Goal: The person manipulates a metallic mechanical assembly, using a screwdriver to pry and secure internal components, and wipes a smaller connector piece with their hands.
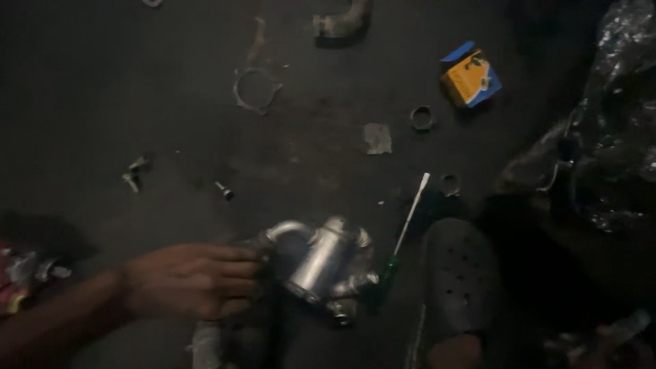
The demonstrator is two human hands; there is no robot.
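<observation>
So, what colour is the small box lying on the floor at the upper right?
The small box is yellow with blue flaps, best seen in the head view.

Your pump (321, 270) is shiny bare metal, the floor (102, 89) dull, rough and stained, the box (470, 76) matt cardboard, the clog (461, 287) matt rubbery plastic, the bag (618, 102) glossy crinkled plastic.
</observation>
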